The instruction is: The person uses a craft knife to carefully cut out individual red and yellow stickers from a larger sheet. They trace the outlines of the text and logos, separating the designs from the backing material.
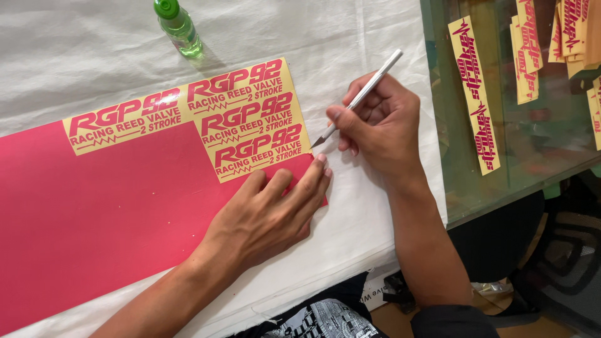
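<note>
Pressing flat, fingers spread, the left hand is pinning the pink vinyl sheet on white cloth — steadying it while the right hand is pinching a slim silver craft knife, tip at the yellow weeded decals' corner.

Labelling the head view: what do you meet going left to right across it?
Red vinyl sheet → green bottle → left hand pressing flat on the sheet's corner → right hand with a craft knife in its grip → yellow sticker strip on the glass table.
</note>
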